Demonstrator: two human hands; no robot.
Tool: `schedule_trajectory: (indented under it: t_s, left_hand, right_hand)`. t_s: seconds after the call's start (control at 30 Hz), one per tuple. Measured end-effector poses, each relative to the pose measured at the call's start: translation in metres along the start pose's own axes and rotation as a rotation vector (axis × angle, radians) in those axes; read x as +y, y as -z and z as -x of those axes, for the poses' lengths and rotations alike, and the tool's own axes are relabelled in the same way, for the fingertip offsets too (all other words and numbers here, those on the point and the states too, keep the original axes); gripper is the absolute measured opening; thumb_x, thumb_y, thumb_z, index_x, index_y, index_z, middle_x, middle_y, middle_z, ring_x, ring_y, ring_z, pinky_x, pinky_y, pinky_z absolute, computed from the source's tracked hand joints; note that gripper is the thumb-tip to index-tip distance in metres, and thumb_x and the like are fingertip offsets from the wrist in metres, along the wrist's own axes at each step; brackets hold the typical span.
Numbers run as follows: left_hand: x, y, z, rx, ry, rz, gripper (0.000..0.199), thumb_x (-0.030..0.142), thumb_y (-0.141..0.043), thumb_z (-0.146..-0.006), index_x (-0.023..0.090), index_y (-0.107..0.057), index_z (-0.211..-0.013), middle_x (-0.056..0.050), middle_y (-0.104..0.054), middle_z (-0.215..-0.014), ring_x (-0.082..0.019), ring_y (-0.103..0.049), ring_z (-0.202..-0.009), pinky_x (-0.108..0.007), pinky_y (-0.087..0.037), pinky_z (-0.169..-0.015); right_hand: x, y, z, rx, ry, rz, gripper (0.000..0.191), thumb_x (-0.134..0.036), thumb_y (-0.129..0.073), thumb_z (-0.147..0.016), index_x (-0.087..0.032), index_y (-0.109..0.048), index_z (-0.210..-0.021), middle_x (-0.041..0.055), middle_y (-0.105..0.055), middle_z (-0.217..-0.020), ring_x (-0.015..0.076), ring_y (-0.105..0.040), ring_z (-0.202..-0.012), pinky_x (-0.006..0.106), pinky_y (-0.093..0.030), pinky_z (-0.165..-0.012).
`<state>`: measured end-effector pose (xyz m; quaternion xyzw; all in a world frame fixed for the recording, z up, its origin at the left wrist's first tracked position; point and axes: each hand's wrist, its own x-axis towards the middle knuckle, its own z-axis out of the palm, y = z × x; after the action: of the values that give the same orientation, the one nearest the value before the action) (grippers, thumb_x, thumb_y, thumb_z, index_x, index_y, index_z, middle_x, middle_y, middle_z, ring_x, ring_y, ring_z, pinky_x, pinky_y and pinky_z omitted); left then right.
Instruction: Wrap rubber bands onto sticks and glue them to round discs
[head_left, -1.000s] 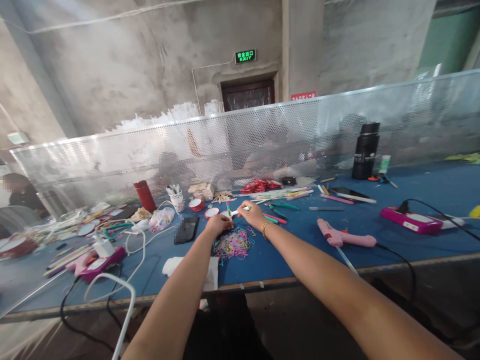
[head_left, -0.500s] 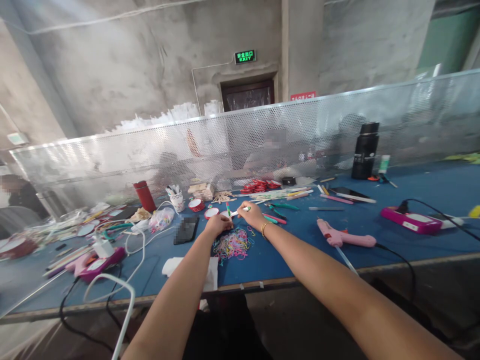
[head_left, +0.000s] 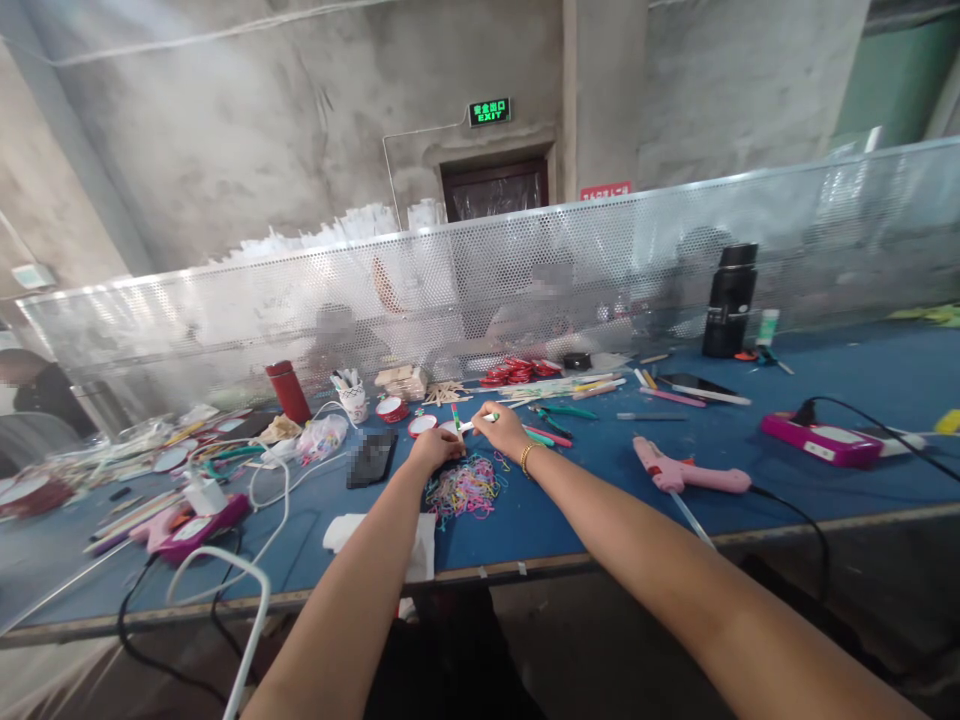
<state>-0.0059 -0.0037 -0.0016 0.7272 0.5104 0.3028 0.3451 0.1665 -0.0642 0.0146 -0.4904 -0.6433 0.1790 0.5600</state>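
- The left hand (head_left: 437, 448) has its fingers pinched nearly shut on the low end of a thin striped stick (head_left: 454, 414), so the stick stands up just past the fingertips.
- The right hand (head_left: 501, 430) is curled shut around a white pen (head_left: 487, 419) with a bit of green on it. The pen points at the stick, between the two hands. It is too small to tell if the tip touches.
- To do this well, I think the left fingers should hold the stick firmly down low, out of the pen's way. The pen should press softly, or the stick may tip or the colour may go crooked.
- Just on the near side of the hands is a heap of little colourful bits (head_left: 465, 490). Sleeves or wrists could drag them, so lifting the wrists a little would help.
- Left of the left hand lies a black phone (head_left: 372, 460).
- Right of the right hand are green-handled pliers (head_left: 568, 411), and farther right is a pink glue gun (head_left: 694, 475).
- Past the hands are red round things (head_left: 517, 372).
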Motion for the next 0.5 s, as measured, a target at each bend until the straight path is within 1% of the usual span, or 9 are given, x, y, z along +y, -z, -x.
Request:
schedule_trajectory:
  t_s: [0.2, 0.3, 0.5]
  left_hand:
    - [-0.0007, 0.0005, -0.0001, -0.002, -0.023, -0.070, 0.016, 0.029, -0.070, -0.066, 0.014, -0.068, -0.070, -0.002, -0.065, -0.060, -0.010, -0.055, -0.053, -0.019, -0.042, -0.052]
    - [0.0014, 0.0005, 0.0019, -0.008, -0.016, -0.051, 0.015, 0.028, -0.069, -0.066, 0.013, -0.068, -0.070, -0.003, -0.066, -0.061, -0.010, -0.056, -0.054, -0.019, -0.042, -0.052]
    - [0.0055, 0.0001, 0.0054, 0.001, -0.010, -0.027, 0.016, 0.029, -0.070, -0.066, 0.014, -0.067, -0.068, -0.004, -0.067, -0.064, -0.011, -0.058, -0.056, -0.019, -0.043, -0.054]
  right_hand:
    - [0.0028, -0.0016, -0.0011, 0.003, 0.001, -0.004, 0.013, -0.029, -0.051, -0.071, -0.020, -0.057, -0.064, -0.0025, -0.065, -0.061, 0.0120, -0.051, -0.054, 0.022, -0.036, -0.054]
    - [0.0042, 0.0012, -0.0022, 0.017, -0.009, 0.008, 0.012, -0.028, -0.051, -0.070, -0.020, -0.057, -0.063, -0.0026, -0.065, -0.060, 0.0120, -0.051, -0.053, 0.021, -0.035, -0.053]
    - [0.0055, 0.0044, -0.0034, 0.046, -0.043, -0.001, 0.012, -0.028, -0.051, -0.070, -0.020, -0.056, -0.063, -0.0023, -0.065, -0.059, 0.0126, -0.053, -0.054, 0.022, -0.037, -0.055]
